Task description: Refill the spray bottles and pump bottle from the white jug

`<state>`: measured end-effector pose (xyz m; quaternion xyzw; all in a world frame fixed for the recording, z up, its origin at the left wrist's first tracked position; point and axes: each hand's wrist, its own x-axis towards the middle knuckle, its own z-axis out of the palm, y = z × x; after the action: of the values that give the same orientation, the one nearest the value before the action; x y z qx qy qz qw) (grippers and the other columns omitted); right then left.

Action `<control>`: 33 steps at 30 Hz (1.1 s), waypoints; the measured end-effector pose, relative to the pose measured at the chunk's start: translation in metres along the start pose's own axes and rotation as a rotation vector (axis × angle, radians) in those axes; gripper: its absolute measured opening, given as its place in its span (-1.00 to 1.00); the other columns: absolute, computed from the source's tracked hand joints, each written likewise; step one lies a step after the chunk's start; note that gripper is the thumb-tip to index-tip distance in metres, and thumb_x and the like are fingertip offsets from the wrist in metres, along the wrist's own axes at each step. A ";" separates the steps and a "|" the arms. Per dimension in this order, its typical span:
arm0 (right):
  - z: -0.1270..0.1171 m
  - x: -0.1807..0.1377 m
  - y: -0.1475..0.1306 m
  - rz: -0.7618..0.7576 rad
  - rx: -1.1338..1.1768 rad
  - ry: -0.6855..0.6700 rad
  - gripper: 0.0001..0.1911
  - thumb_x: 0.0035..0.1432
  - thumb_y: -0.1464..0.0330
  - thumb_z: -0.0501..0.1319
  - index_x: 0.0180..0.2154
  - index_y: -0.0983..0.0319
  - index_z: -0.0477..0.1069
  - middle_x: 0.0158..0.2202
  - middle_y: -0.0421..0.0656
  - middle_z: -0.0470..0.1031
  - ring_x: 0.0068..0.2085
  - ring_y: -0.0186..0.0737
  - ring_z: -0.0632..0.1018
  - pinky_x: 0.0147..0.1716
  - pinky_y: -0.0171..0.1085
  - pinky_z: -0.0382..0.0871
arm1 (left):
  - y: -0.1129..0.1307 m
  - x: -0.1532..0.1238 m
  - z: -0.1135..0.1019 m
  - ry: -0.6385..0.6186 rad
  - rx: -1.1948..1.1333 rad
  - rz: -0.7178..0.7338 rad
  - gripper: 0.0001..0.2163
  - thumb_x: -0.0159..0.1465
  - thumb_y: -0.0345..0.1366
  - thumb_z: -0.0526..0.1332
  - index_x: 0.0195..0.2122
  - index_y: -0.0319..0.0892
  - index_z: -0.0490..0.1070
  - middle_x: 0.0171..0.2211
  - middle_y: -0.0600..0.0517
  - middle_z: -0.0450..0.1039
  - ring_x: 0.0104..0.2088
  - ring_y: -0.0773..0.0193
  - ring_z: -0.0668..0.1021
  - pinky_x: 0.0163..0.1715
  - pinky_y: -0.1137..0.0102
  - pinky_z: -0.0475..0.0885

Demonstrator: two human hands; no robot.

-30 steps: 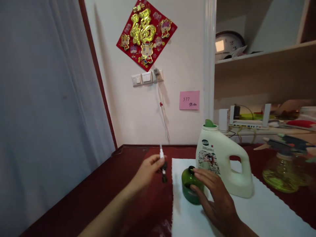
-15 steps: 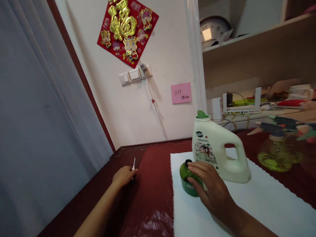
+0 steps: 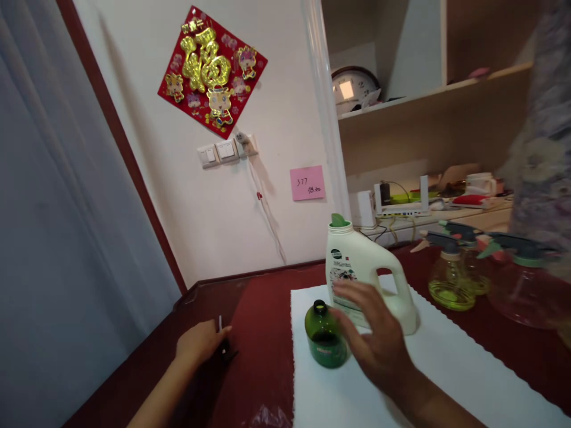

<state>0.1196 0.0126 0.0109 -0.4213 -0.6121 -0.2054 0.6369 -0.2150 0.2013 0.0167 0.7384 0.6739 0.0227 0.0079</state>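
A green translucent bottle (image 3: 326, 342) stands upright on a white cloth (image 3: 348, 395), its black neck open on top and dark liquid showing inside. Just to its right is my right hand (image 3: 379, 339), fingers spread with nothing in them, slightly blurred. Behind that hand stands a large pale green jug (image 3: 357, 249) with a handle and an uncapped mouth showing green inside; the hand covers part of its label. Over the dark red table at left, my left hand (image 3: 199, 345) pinches a black pump head (image 3: 227, 355) whose pale tube points upward.
Spray bottles (image 3: 452, 285) with yellowish or clear contents stand to the right on the red table (image 3: 254, 345). Behind them a shelf (image 3: 401, 229) holds a white router (image 3: 401, 208) and assorted items. A grey curtain (image 3: 80, 238) hangs at left.
My right hand has come off the green bottle to the right and opened. The left hand still holds the pump head, now lower in view. The camera view has swung right.
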 end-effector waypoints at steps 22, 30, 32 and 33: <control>-0.048 0.032 0.129 0.869 0.014 -0.104 -0.29 -0.20 -0.06 0.38 -0.09 0.28 0.47 -0.30 -0.09 0.59 -0.37 -0.08 0.53 -0.41 -0.16 0.42 | 0.170 -0.037 -0.050 -0.183 -1.003 0.632 -0.57 0.22 -0.03 0.28 0.01 -0.20 0.50 -0.05 -0.16 0.56 -0.04 0.01 0.56 0.02 0.12 0.41; -0.067 0.060 0.103 0.870 -0.030 0.004 -0.33 -0.17 -0.07 0.41 -0.11 0.24 0.46 -0.35 -0.14 0.55 -0.37 -0.06 0.54 -0.45 -0.16 0.40 | 0.173 -0.042 -0.021 -0.367 -0.875 0.742 -0.16 -0.07 -0.17 0.53 0.27 -0.06 0.31 0.27 -0.18 0.32 0.23 -0.15 0.37 0.25 -0.02 0.22; -0.081 0.075 0.091 0.859 -0.072 0.012 -0.33 -0.19 -0.07 0.42 -0.11 0.20 0.47 -0.32 -0.13 0.57 -0.36 -0.05 0.55 -0.45 -0.16 0.42 | 0.174 -0.043 -0.001 -0.428 -0.868 0.756 0.03 -0.17 -0.21 0.58 0.35 -0.09 0.18 0.35 -0.22 0.19 0.31 -0.21 0.27 0.31 -0.05 0.13; -0.088 0.082 0.085 0.849 -0.098 0.020 -0.34 -0.20 -0.07 0.43 -0.11 0.19 0.48 -0.30 -0.13 0.58 -0.34 -0.05 0.56 -0.45 -0.17 0.42 | 0.176 -0.044 0.008 -0.447 -0.880 0.751 0.09 -0.21 -0.23 0.59 0.37 -0.11 0.13 0.36 -0.24 0.16 0.32 -0.22 0.25 0.32 -0.05 0.11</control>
<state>0.2525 0.0120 0.0734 -0.6638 -0.3678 0.0419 0.6499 -0.0435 0.1414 0.0149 0.8396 0.2778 0.1445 0.4439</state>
